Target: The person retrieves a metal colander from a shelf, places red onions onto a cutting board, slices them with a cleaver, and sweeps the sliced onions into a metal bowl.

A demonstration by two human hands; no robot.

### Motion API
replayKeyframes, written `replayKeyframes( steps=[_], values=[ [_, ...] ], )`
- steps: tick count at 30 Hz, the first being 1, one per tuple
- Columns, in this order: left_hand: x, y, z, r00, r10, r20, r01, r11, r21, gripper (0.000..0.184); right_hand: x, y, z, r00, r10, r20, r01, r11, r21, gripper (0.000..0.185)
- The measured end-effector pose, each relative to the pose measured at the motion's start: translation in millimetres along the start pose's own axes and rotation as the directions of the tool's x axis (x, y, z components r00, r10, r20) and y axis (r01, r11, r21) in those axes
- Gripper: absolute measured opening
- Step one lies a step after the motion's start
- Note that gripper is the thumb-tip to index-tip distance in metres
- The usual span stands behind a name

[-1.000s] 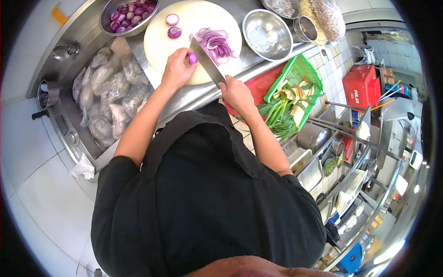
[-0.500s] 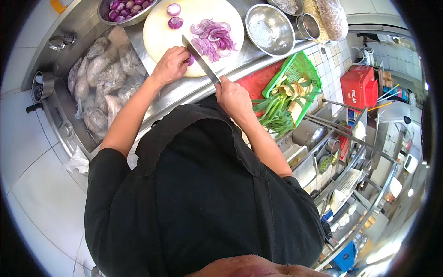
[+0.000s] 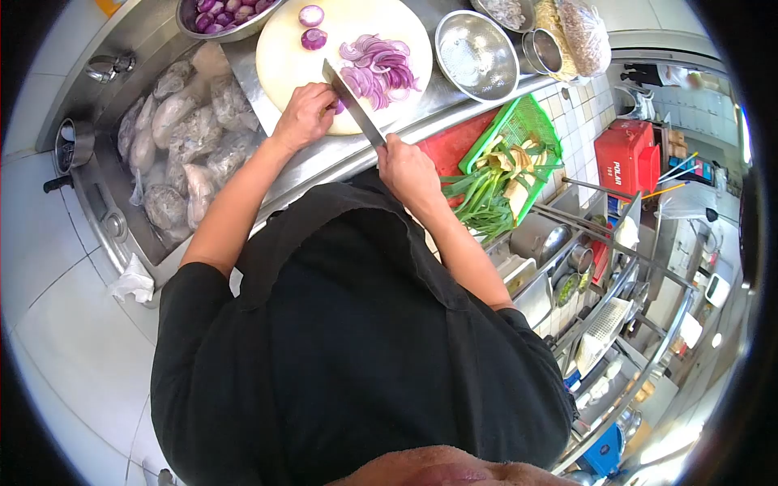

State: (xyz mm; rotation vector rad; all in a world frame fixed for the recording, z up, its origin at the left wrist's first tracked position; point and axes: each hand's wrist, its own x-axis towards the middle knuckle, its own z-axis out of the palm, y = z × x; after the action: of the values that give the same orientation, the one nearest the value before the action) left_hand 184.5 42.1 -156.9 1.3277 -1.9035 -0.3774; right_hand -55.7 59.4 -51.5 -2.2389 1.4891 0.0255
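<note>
My right hand (image 3: 405, 168) is closed around the handle of a kitchen knife (image 3: 355, 105), whose blade points up and left over the round cutting board (image 3: 275, 57). Beside the blade, my left hand (image 3: 303, 117) has its fingers curled on a piece of red onion (image 3: 339, 106), mostly hidden by them. A spread of sliced red onion (image 3: 379, 69) lies on the board to the right of the blade. Two cut onion pieces, one nearer (image 3: 314, 39) and one farther (image 3: 311, 15), sit above my left hand.
A steel bowl of peeled red onions (image 3: 223, 14) stands at the back left. Bagged items fill the sink (image 3: 104, 182). To the right are a steel bowl (image 3: 476, 58), a green basket (image 3: 531, 113) with leafy stalks, a red cooler (image 3: 626, 158) and metal shelving (image 3: 648, 259).
The view has shifted slightly. Both hands, the knife and the onion stay in nearly the same places on the board.
</note>
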Motion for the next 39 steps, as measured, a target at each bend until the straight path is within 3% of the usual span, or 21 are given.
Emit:
replayKeyframes(
  steps=[9,20,23,28,33,36,39],
  values=[
    [-5.3,0.0,4.7,0.997,-0.071,0.008,0.071,0.997,0.028,0.021,-1.7,4.9,6.1,0.999,-0.027,-0.023,0.027,1.0,0.009,0.021],
    [-2.1,3.6,4.8,0.996,-0.028,-0.088,0.028,1.0,-0.007,0.023,8.4,5.6,14.2,0.998,-0.063,-0.007,0.063,0.998,-0.025,0.022],
    [-6.6,2.0,5.3,0.993,-0.03,-0.112,0.028,0.999,-0.016,0.024,-0.6,-7.5,-13.8,1.0,-0.031,0.005,0.031,0.999,0.027,0.022],
    [-6.9,2.8,7.0,0.994,-0.057,-0.094,0.056,0.998,-0.011,0.022,8.0,10.4,23.5,0.999,-0.025,0.02,0.025,1.0,0.014,0.027],
    [2.7,8.2,3.6,0.994,-0.071,-0.08,0.073,0.997,0.026,0.025,30.6,27.9,2.0,0.995,0.045,0.089,-0.05,0.997,0.057,0.032],
    [16.5,17.0,0.2,0.919,-0.355,0.17,0.311,0.92,0.241,0.033,36.7,33.3,-2.9,0.995,0.084,0.055,-0.086,0.995,0.04,0.033],
    [39.3,45.6,-7.8,0.722,-0.657,0.215,0.633,0.754,0.176,0.039,34.2,27.3,-3.6,0.996,0.08,0.045,-0.081,0.996,0.039,0.032]
  ],
)
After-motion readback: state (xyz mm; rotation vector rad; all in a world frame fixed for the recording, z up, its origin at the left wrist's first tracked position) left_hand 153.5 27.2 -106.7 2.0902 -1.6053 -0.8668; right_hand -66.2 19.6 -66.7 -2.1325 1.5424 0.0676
